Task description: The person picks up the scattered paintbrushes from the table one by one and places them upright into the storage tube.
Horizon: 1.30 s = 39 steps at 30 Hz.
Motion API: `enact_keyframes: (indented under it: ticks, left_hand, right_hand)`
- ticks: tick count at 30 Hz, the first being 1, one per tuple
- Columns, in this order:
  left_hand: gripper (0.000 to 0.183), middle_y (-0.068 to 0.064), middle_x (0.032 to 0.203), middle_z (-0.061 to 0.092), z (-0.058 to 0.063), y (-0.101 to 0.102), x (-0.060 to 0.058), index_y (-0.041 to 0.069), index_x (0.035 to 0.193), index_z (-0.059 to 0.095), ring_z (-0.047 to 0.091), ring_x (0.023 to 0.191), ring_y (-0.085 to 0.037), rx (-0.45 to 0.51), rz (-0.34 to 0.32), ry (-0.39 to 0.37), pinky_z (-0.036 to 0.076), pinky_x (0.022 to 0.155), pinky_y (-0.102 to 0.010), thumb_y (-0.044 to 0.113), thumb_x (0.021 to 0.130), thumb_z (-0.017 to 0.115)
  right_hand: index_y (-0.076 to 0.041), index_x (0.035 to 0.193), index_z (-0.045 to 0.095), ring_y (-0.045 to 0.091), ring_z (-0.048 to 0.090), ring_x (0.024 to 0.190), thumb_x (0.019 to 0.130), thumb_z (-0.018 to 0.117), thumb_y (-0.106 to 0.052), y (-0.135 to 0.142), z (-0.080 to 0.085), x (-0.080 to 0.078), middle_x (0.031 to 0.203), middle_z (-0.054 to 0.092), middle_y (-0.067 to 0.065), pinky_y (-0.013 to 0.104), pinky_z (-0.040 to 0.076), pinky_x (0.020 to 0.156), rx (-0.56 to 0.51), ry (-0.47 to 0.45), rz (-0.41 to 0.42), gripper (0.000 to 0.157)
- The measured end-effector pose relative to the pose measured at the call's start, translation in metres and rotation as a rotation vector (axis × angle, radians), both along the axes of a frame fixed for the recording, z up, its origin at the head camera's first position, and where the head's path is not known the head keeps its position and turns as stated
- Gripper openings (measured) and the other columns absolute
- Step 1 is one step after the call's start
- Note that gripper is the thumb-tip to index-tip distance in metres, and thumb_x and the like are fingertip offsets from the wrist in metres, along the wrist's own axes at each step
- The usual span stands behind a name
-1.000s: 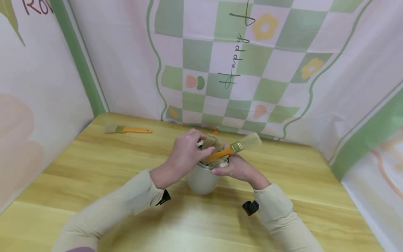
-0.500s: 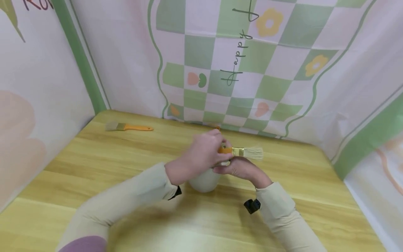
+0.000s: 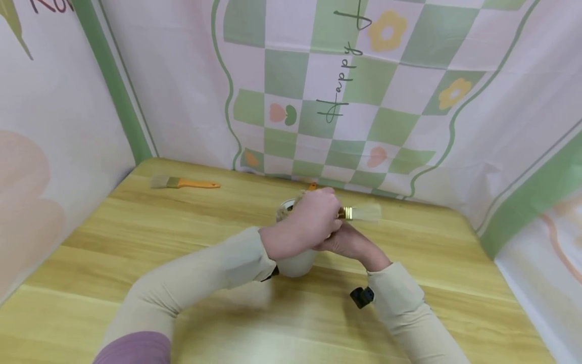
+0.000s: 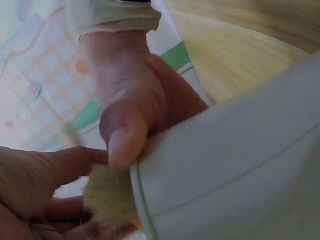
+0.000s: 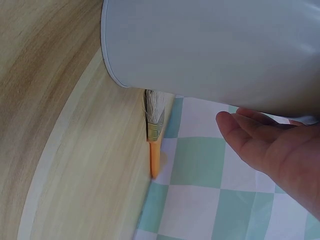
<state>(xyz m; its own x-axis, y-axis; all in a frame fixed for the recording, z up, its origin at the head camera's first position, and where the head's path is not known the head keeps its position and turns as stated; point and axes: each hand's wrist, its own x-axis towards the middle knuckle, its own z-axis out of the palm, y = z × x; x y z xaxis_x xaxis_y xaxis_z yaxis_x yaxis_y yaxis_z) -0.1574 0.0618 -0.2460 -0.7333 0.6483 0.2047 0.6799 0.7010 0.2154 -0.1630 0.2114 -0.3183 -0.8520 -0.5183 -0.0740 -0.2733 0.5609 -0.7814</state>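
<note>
A white canister [image 3: 297,265] stands on the table in the head view, with tan bristles [image 4: 110,195] showing at its mouth in the left wrist view. My right hand [image 3: 352,242] grips it near the rim, its thumb against the outer wall. Across the canister's mouth reaches my left hand [image 3: 309,222], fingers curled on a paintbrush [image 3: 364,212] whose pale bristles point right. That brush's handle is hidden by the left hand. In the left wrist view the left fingers [image 4: 75,215] lie beside the tan bristles, partly blurred.
An orange-handled paintbrush [image 3: 195,183] lies at the back left of the wooden table [image 3: 182,237]. Another paintbrush [image 5: 154,150] lies behind the canister, by the checked cloth [image 5: 197,160]. White printed cloth hangs on the sides.
My left hand has moved right across the canister and now covers the paintbrush's handle. The brush has swung from tilted up to nearly level. My right hand stays about where it was.
</note>
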Motion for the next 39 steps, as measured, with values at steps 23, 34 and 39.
enact_keyframes:
  ticks: [23, 34, 39]
  left_hand:
    - [0.024, -0.012, 0.099, 0.074, -0.04, -0.053, -0.011, 0.001, 0.093, 0.074, 0.07, 0.093, -0.024, 0.67, 0.097, 0.067, 0.057, 0.081, -0.035, 0.021, 0.08, 0.078]
    - [0.029, -0.011, 0.099, 0.075, -0.038, -0.062, -0.01, 0.002, 0.096, 0.075, 0.067, 0.109, -0.026, 0.62, 0.131, 0.034, 0.053, 0.093, -0.038, 0.026, 0.08, 0.078]
    - [0.028, -0.01, 0.099, 0.075, -0.034, -0.064, -0.009, 0.003, 0.094, 0.075, 0.066, 0.111, -0.025, 0.637, 0.149, 0.02, 0.054, 0.091, -0.037, 0.028, 0.081, 0.077]
  right_hand:
    - [-0.011, 0.153, 0.008, 0.034, 0.046, 0.131, 0.081, 0.077, -0.035, -0.004, -0.001, 0.0, 0.146, 0.041, 0.02, 0.049, 0.038, 0.109, -0.187, -0.083, -0.005, 0.102]
    - [-0.012, 0.152, 0.009, 0.035, 0.045, 0.132, 0.082, 0.077, -0.026, -0.004, -0.001, -0.004, 0.146, 0.041, 0.019, 0.048, 0.038, 0.109, -0.197, -0.096, -0.006, 0.099]
    - [-0.009, 0.15, 0.011, 0.035, 0.049, 0.127, 0.081, 0.078, -0.026, -0.006, -0.002, -0.003, 0.141, 0.044, 0.022, 0.047, 0.041, 0.107, -0.193, -0.115, -0.022, 0.098]
